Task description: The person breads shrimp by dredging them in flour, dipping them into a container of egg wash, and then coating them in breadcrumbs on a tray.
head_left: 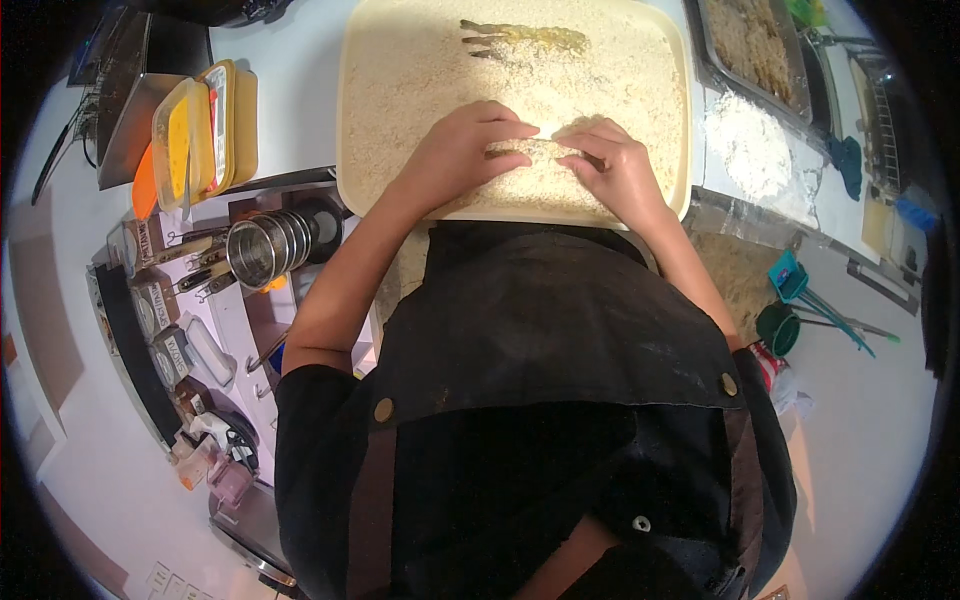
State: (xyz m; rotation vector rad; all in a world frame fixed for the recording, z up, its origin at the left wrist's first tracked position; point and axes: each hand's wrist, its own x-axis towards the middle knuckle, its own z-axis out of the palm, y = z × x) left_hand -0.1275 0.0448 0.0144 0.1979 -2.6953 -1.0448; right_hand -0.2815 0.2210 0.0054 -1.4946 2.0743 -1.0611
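My left hand [472,150] and my right hand [611,157] meet over a cream tray [682,112] spread with breadcrumbs [405,82]. Between my fingertips lies a crumb-coated piece, apparently a shrimp [517,146], held lengthwise from left to right. Thumbs press its near side and fingers its far side; my hands hide both ends. Farther back on the crumbs, several battered shrimp [525,36] lie side by side with their tails to the left. Loose crumbs partly cover the nearest of these.
White flour [750,146] is heaped on the counter right of the tray, below a metal tray of coated pieces [754,49]. Yellow plastic tubs [238,127] stand at left, near an orange utensil [144,184]. Metal strainers [259,251] hang below the counter's left edge.
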